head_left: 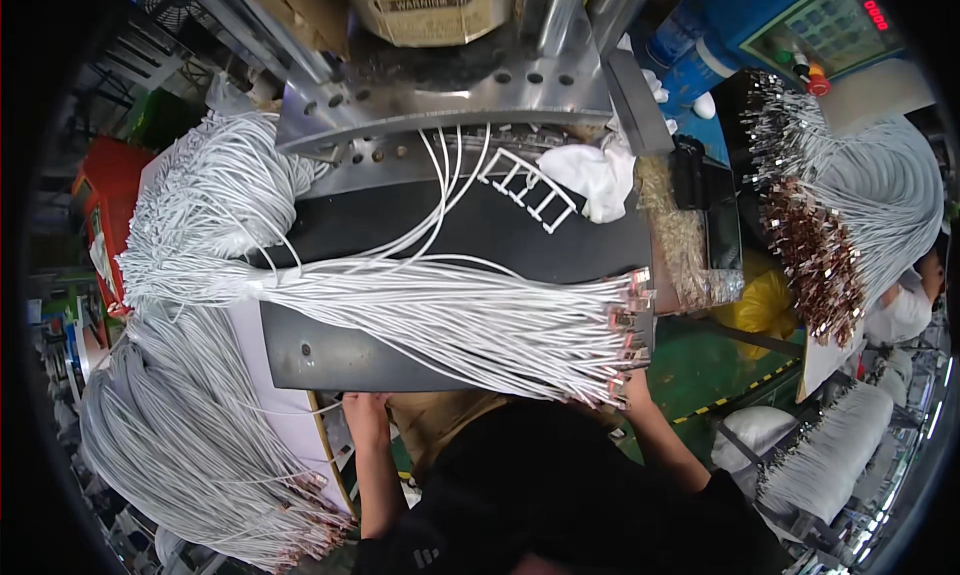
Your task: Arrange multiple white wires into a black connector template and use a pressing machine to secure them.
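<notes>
A large bundle of white cables point(450, 310) lies across the black work surface point(335, 350), its connector ends fanned out at the right edge. My left hand point(366, 415) is at the front edge of this surface, fingers closed at the end of a thin white cable point(290, 411) that comes in from the left. My right hand point(637, 387) is at the front right corner, beside the connector ends point(628, 350); its fingers are mostly hidden behind them. A few white cables point(445, 185) curve up from the bundle to beneath the metal machine frame point(450, 110).
Behind the bundle lie a white ladder-shaped plastic piece point(528, 190) and a white cloth point(598, 180). More cable heaps point(215, 185) stand at the left. At the right are a coiled cable bundle point(880, 185), a blue control box point(800, 25) and a yellow bag point(762, 310).
</notes>
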Demonstrator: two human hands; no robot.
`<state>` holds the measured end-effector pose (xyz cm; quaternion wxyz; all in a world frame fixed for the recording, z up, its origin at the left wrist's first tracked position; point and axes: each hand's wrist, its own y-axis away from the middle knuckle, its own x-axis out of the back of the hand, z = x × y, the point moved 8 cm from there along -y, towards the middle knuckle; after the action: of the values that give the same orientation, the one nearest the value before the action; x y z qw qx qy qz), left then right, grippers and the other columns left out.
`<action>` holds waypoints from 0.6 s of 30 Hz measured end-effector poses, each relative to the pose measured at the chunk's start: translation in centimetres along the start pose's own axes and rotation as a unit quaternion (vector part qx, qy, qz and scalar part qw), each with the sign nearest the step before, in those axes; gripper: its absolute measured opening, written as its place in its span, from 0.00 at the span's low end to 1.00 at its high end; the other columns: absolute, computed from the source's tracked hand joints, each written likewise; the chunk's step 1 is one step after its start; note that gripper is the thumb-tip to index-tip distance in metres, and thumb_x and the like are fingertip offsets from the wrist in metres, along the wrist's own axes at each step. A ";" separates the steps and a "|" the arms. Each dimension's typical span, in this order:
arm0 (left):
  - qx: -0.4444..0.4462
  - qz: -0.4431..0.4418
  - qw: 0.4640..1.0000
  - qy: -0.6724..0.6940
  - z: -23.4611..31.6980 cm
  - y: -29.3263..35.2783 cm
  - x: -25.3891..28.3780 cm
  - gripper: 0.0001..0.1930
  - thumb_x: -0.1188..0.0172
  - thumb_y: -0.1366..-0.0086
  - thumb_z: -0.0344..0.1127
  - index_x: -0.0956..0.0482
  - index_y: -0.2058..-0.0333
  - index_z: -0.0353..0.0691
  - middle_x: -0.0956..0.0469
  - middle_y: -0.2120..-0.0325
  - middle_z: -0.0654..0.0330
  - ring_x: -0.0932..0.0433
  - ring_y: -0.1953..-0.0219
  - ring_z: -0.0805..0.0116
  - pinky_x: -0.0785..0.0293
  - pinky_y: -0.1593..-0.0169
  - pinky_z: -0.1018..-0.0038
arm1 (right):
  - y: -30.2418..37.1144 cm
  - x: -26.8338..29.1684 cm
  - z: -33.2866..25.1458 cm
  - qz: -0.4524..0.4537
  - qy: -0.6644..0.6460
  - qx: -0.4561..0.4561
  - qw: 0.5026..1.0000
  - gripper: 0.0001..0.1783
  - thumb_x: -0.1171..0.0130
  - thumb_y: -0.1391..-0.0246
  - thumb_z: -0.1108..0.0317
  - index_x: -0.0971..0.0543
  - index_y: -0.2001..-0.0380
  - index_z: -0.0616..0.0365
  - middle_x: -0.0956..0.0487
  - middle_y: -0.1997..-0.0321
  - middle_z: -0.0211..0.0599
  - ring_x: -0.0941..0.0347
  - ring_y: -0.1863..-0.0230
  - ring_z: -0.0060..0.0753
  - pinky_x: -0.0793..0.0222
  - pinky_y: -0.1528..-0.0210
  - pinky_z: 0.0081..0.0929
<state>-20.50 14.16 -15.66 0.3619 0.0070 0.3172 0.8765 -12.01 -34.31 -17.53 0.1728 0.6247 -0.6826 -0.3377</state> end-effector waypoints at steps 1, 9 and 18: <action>-0.007 0.001 1.000 0.000 0.2 -0.2 0.3 0.07 0.40 0.30 0.34 0.21 0.67 0.38 0.19 0.69 0.63 0.20 0.67 0.73 0.23 0.63 0.73 | 0.4 -0.8 -0.4 0.012 0.012 -0.026 1.000 0.29 0.45 0.42 0.82 0.34 0.37 0.60 0.27 0.40 0.38 0.27 0.44 0.35 0.24 0.46 0.34; 0.004 0.015 1.000 0.023 0.7 0.9 -2.9 0.12 0.43 0.28 0.37 0.21 0.70 0.38 0.18 0.70 0.60 0.20 0.68 0.73 0.24 0.63 0.73 | 0.7 -2.7 -3.1 -0.029 0.142 0.096 0.985 0.27 0.45 0.43 0.81 0.31 0.39 0.59 0.25 0.43 0.39 0.25 0.48 0.30 0.23 0.52 0.29; -0.242 -0.219 0.911 -0.252 5.7 8.8 -12.7 0.19 0.51 0.27 0.38 0.21 0.73 0.31 0.16 0.73 0.52 0.18 0.70 0.62 0.23 0.64 0.71 | 2.7 -1.7 -20.9 -0.247 0.233 0.121 0.933 0.17 0.45 0.36 0.62 0.17 0.66 0.68 0.15 0.60 0.48 0.19 0.68 0.33 0.25 0.69 0.24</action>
<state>-15.27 4.44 -3.38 0.6033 0.0696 -0.0127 0.7944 0.03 -37.82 -0.45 0.1612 0.8508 -0.4830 -0.1295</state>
